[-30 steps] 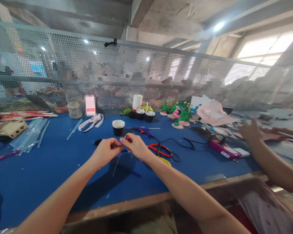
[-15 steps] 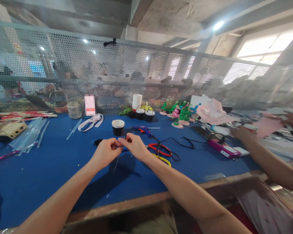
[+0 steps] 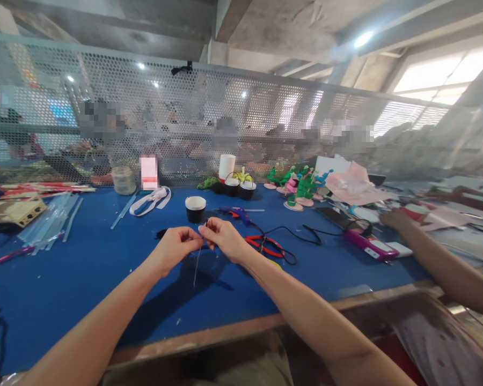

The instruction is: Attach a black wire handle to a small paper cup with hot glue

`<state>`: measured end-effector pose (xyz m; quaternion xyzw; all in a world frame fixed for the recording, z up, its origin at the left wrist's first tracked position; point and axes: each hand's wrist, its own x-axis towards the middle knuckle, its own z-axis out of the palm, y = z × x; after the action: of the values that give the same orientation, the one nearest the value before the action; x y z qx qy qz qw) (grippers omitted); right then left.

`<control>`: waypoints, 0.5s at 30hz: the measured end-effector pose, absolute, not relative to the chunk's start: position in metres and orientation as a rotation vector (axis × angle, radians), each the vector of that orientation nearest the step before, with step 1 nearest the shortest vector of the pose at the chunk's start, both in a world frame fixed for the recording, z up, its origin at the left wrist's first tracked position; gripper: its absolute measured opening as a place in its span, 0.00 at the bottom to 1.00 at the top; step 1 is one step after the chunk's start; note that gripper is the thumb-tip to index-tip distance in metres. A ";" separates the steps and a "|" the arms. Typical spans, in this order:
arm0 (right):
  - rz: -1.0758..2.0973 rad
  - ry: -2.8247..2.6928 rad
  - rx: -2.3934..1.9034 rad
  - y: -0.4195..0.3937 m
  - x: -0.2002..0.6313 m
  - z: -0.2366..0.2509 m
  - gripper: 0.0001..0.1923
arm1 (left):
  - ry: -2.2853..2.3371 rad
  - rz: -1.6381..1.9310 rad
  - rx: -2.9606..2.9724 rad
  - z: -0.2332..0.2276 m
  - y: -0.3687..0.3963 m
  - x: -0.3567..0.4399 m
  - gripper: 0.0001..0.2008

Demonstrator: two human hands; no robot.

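**A:** A worker's left hand [image 3: 174, 247] and right hand [image 3: 224, 238] meet above the blue counter [image 3: 84, 268], both grips pinched shut on a thin wire [image 3: 197, 262] whose free end hangs straight down between them, at about 12 o'clock from the worker. What makes this step go well?

**B:** Judging by the pinch, the hands should stay close together, so the short stretch between the fingertips stays taut and any twist lands where it is wanted. The dangling tail looks springy; a loose hold could let it slip or whip aside. Small turns would likely serve better than one big one.

**A:** And what lies around the hands?

**B:** A black cup with a white rim [image 3: 195, 209] stands just beyond the hands at 12 o'clock. A blue glue gun [image 3: 235, 214] lies at 1 o'clock, red-handled pliers [image 3: 263, 246] nearer at 2 o'clock, with a black cord looping past them. A bundle of clear sticks [image 3: 50, 222] rests at 10 o'clock. Small green and pink figures [image 3: 300, 190] crowd the far edge at 1 o'clock.

**A:** The room?

**B:** A perforated metal screen [image 3: 265, 118] backs the counter, with other people blurred behind it. A co-worker's hand [image 3: 394, 219] reaches in at 3 o'clock beside a pink device [image 3: 366, 244]. Bare concrete beams run overhead, and a bright window sits at upper right.
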<state>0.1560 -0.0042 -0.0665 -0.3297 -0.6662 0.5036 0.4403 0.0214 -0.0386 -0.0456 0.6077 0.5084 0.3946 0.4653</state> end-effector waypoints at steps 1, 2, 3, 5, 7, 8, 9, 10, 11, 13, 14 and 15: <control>1.216 -1.661 -0.835 -0.004 0.156 -0.067 0.16 | 1.254 0.976 1.511 -0.046 -0.038 0.022 0.08; 1.179 -1.668 -0.850 -0.004 0.155 -0.067 0.16 | 1.259 0.984 1.531 -0.046 -0.038 0.022 0.08; 1.147 -1.675 -0.862 -0.004 0.155 -0.068 0.16 | 1.263 0.989 1.550 -0.046 -0.038 0.023 0.08; 1.092 -1.687 -0.889 -0.004 0.154 -0.068 0.16 | 1.277 0.992 1.582 -0.046 -0.039 0.024 0.07; 1.034 -1.698 -0.923 -0.005 0.153 -0.067 0.15 | 1.303 0.991 1.610 -0.045 -0.039 0.025 0.07; 1.002 -1.701 -0.942 -0.006 0.153 -0.067 0.15 | 1.318 0.991 1.623 -0.045 -0.039 0.026 0.07; 0.969 -1.705 -0.958 -0.006 0.153 -0.067 0.16 | 1.330 0.992 1.634 -0.045 -0.040 0.026 0.07; 0.945 -1.707 -0.970 -0.006 0.153 -0.066 0.16 | 1.336 0.995 1.641 -0.045 -0.040 0.026 0.08; 0.938 -1.710 -0.974 -0.007 0.153 -0.066 0.16 | 1.334 0.995 1.640 -0.045 -0.040 0.026 0.08; 0.991 -1.714 -0.944 -0.008 0.153 -0.065 0.16 | 1.303 0.986 1.617 -0.044 -0.040 0.026 0.08; 1.045 -1.718 -0.905 -0.008 0.154 -0.065 0.16 | 1.281 0.976 1.599 -0.044 -0.040 0.025 0.09; 1.105 -1.724 -0.856 -0.008 0.154 -0.065 0.15 | 1.264 0.964 1.581 -0.044 -0.040 0.024 0.09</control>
<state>0.1542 -0.0078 -0.0646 -0.3455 -0.6956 0.4458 0.4451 0.0242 -0.0403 -0.0445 0.6350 0.5077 0.3871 0.4350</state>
